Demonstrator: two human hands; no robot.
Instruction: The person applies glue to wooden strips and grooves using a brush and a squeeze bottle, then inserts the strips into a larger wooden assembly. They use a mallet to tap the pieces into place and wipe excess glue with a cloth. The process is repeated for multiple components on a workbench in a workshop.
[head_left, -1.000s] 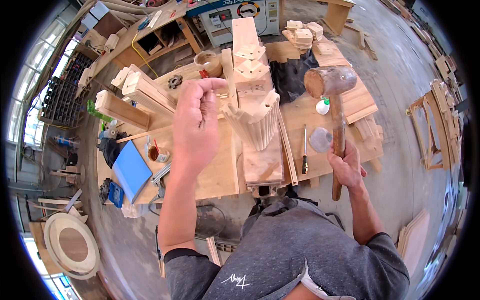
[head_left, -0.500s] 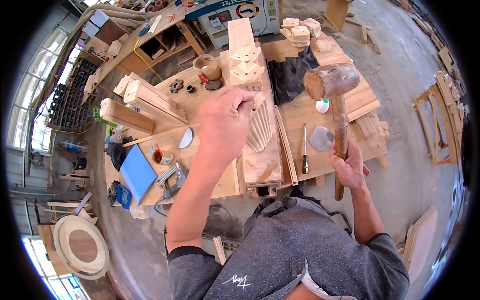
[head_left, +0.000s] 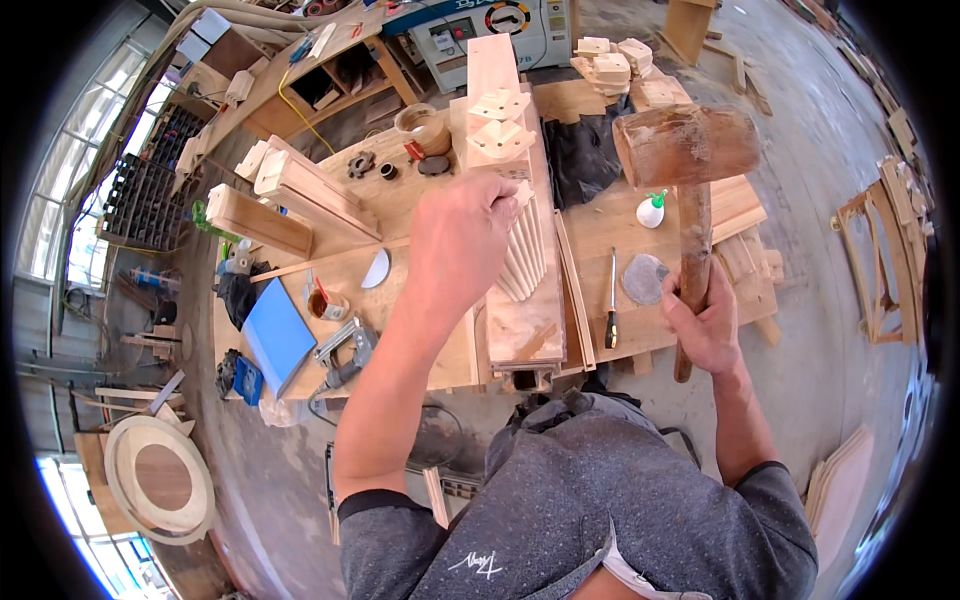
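Note:
My right hand [head_left: 708, 322] grips the handle of a wooden mallet [head_left: 690, 148], its worn head raised above the right side of the bench. My left hand [head_left: 458, 232] is closed in a pinch over the long wooden beam [head_left: 525, 338] in the middle. Whatever sits between thumb and forefinger is too small and hidden to name. Just beside that hand, several thin pale wood strips [head_left: 522, 258] lie in a row on the beam. Farther up the beam are shaped wooden blocks [head_left: 500, 140] with small dark holes.
On the bench's left lie a nail gun [head_left: 347, 352], a blue sheet [head_left: 278, 338], a glue cup [head_left: 326, 305] and standing timber pieces [head_left: 262, 222]. To the right are a screwdriver [head_left: 612, 300], a round grey disc [head_left: 642, 280], a small white bottle [head_left: 651, 211] and stacked blocks [head_left: 610, 66].
The mallet has risen and shifted right, with my right hand moving right along with it. My left hand stays closed at nearly the same spot by the strips.

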